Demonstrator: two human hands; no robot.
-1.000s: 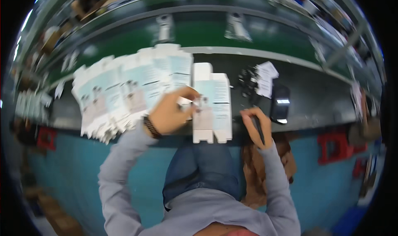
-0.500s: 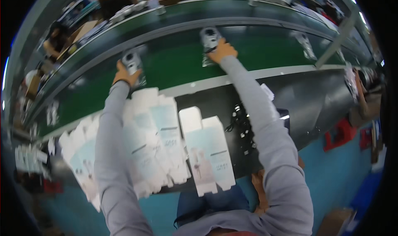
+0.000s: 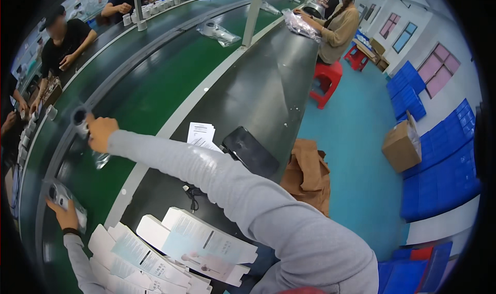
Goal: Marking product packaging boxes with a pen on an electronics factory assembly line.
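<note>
My right hand [image 3: 103, 132] is closed on a bagged grey-white device [image 3: 81, 121] with a round dark opening at its top, over the green conveyor belt [image 3: 150, 95]. Nearer and at the far left, my left hand [image 3: 65, 217] grips a similar bagged device [image 3: 58, 195], its clear bag spreading beside the fingers. What exactly these devices are, I cannot make out. Flat printed cartons [image 3: 206, 247] lie overlapping on the dark table below my right arm. Under that forearm are a black cable [image 3: 192, 196] and white leaflets [image 3: 200, 134].
A black phone-like slab [image 3: 250, 150] lies on the table. Another bagged device [image 3: 218, 32] rests farther up the belt, near a metal post [image 3: 253, 17]. Co-workers sit across the belt and at the table's far end. A red stool [image 3: 326, 82], cardboard box [image 3: 402, 148] and blue crates [image 3: 439, 165] stand right.
My view has swung to the right, bringing the aisle and blue crates into sight. Both hands stay on the bagged devices at the belt.
</note>
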